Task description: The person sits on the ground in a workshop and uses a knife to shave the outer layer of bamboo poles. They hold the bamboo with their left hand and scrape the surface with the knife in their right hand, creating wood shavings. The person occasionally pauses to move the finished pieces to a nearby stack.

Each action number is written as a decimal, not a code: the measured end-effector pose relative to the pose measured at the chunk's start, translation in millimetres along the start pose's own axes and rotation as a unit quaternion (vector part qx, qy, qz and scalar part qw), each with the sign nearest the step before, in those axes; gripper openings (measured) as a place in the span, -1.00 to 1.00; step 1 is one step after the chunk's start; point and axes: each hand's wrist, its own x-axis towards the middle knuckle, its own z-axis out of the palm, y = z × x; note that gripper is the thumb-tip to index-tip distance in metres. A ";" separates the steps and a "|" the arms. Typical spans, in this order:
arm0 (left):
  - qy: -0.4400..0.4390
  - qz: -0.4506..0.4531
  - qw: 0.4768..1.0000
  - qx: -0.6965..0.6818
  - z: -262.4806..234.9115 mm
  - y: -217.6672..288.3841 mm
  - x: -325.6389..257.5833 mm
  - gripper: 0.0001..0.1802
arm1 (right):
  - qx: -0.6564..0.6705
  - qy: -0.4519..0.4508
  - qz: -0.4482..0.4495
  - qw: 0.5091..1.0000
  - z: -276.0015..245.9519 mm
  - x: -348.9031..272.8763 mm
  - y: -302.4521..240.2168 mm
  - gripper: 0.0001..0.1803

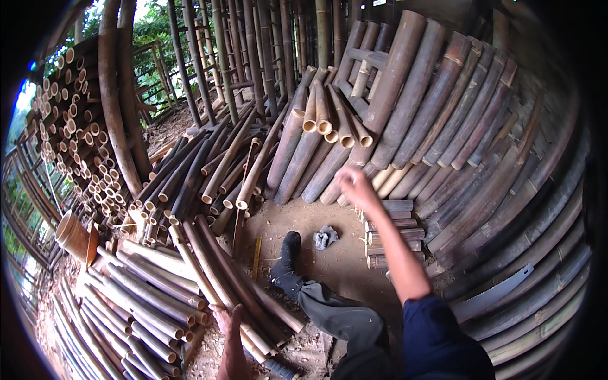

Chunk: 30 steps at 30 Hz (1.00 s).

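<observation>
- Far left, a tall stack of tubes [82, 145] shows its cut ends; an orange-brown bucket [71, 234] leans below it.
- Pale poles [149, 316] lie side by side in the lower left.
- Next to them a long pole [197, 266] slants down toward the lower edge, alongside dark poles [235, 278].
- The left hand [228, 318] is at this long pole, near its lower part; I cannot tell whether the fingers close around it or only rest on it.
- A thin yellow strip [257, 256] lies just left of the person's dark boot [289, 253].
- Right of the boot, a crumpled grey rag [325, 237] sits on the ground.
- The right hand [354, 185] is raised in front of thick leaning tubes [405, 76]; its fingers look bunched together, but blur hides whether they pinch anything.
- Below and right of it is a stack of short pieces [396, 234].
- Far right, a saw [494, 294] lies on long bamboo.
</observation>
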 end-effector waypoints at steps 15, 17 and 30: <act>0.022 0.011 0.999 -0.026 8.4 2.5 -8.4 0.46 | 0.015 0.100 0.133 0.986 9.1 144.1 48.9 -0.78; 0.022 0.000 0.999 -0.037 4.1 -2.5 -6.2 0.46 | 0.077 0.042 0.186 0.979 23.3 127.8 30.1 -0.84; 0.040 -0.027 0.998 -0.040 -4.3 22.6 -24.4 0.38 | 0.140 -0.125 0.282 0.941 125.6 62.5 58.4 -0.71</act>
